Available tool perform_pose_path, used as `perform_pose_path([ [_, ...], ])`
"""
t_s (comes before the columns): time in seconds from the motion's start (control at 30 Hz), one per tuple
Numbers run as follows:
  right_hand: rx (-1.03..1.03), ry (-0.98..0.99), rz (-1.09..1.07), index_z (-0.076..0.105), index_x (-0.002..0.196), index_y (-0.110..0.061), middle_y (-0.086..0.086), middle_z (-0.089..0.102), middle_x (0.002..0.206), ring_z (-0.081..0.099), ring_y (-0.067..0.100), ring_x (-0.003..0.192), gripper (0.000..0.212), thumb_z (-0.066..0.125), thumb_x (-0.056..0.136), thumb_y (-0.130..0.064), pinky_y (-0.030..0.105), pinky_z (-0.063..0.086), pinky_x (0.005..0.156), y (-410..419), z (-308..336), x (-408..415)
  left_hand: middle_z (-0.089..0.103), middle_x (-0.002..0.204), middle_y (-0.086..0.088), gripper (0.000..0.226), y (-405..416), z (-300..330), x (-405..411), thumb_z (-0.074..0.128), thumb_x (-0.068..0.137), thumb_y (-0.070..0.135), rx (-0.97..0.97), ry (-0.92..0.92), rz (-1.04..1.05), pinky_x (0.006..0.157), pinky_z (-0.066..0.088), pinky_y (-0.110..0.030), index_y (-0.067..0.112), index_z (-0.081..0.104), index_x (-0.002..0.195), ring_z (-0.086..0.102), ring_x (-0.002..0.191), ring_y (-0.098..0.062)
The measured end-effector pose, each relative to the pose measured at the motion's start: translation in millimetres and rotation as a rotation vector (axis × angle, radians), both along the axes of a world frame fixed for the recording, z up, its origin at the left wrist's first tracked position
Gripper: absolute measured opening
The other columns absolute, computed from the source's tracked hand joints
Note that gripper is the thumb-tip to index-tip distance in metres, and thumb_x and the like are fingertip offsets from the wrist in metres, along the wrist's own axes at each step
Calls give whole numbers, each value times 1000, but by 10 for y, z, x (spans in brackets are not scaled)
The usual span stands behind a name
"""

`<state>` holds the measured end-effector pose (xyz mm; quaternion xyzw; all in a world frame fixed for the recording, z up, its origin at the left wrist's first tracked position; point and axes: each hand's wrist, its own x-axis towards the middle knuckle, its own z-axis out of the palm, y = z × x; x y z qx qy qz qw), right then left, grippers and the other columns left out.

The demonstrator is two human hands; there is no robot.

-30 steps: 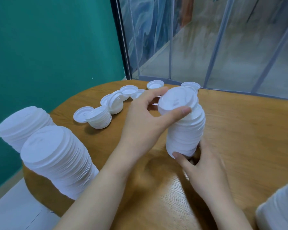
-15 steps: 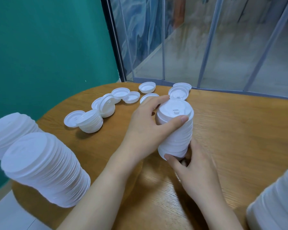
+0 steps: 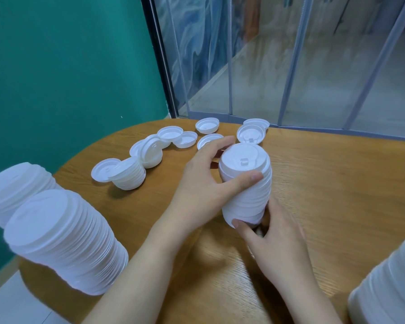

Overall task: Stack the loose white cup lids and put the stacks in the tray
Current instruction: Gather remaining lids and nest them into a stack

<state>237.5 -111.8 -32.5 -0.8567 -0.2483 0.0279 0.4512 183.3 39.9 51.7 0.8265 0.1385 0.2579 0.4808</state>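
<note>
From the head camera, two hands hold one stack of lids (image 3: 246, 183) above the wooden table (image 3: 337, 195). The left hand (image 3: 204, 190) wraps the upper part of this stack, thumb across the near side just under the top lid and fingers curled round the far side. The right hand (image 3: 276, 237) cups the bottom of the stack, thumb pressed against its lowest lids and the other fingers curled beneath it, mostly hidden.

The stack in the hands is white and ribbed by the rims of many nested lids; its top lid shows a small raised square tab. It tilts slightly toward the left hand.

Three more tall stacks are in view: two at the table's edge well left of the left forearm, the nearer stack (image 3: 63, 242) leaning in front of the farther stack (image 3: 17, 185), and a third stack (image 3: 388, 288) cut off by the frame just right of the right forearm. Beyond the left hand sit two short stacks, one (image 3: 129, 175) beside a single lid (image 3: 101, 170) and another (image 3: 150, 152) farther back. About six more loose lids (image 3: 207, 125) lie past the fingertips, some overlapping, several turned hollow side up.
</note>
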Motion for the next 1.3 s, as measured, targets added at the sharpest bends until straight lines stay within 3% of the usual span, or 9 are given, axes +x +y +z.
perform_pose_path([
  [0.07,-5,0,-12,54,111,-36,-14,61,84,57,17,88,47,75,73,-57,48,48,90,-1,-3,-2,62,132,21,66,60,-22,11,70,81,65,-61,-22,5,99,46,-13,36,56,138,57,121,7],
  [0.17,0,19,-12,55,107,-36,-13,60,80,57,17,86,44,77,73,-54,50,49,90,-15,24,-19,66,128,15,40,299,-202,93,58,99,49,-137,-80,140,100,47,-19,28,62,132,59,118,2],
  [0.3,13,45,11,55,109,-38,-14,64,88,60,17,90,49,73,69,-59,49,49,91,-19,47,-21,61,138,9,40,745,-596,381,70,98,31,119,139,300,110,45,-38,25,62,136,54,125,-9],
  [0.43,37,62,17,54,114,-41,-15,65,89,61,15,89,60,66,61,-68,48,50,88,3,34,-4,54,144,6,47,993,-712,723,72,94,37,297,263,302,117,30,-37,28,62,140,41,138,-16],
  [0.57,52,71,20,56,118,-40,-12,65,85,61,16,89,67,68,58,-67,47,49,87,4,25,12,59,131,8,24,1107,-747,938,68,97,38,460,289,345,102,19,-26,29,75,119,43,130,-15],
  [0.73,48,36,21,57,107,-40,-13,64,80,60,17,89,53,70,63,-65,45,47,83,10,51,11,67,113,9,12,1120,-731,908,66,98,32,565,312,373,104,24,-35,25,76,99,48,117,-18],
  [0.93,29,50,11,56,105,-40,-12,64,80,60,16,85,47,75,65,-56,48,49,83,0,87,-15,61,96,16,7,853,-655,390,72,94,34,464,295,413,101,24,-30,26,70,94,50,110,-12],
  [1.1,6,64,12,55,105,-38,-14,65,84,60,15,85,43,81,72,-49,49,50,84,-18,116,-41,61,87,14,20,566,-544,-169,79,86,38,209,264,410,95,30,-28,27,64,82,45,100,4],
  [1.3,-9,70,24,55,106,-37,-15,66,91,62,21,90,43,81,74,-48,51,50,85,-20,117,-65,71,84,1,18,363,-441,-574,81,87,25,-115,61,429,73,49,-22,16,67,85,64,80,-12],
])
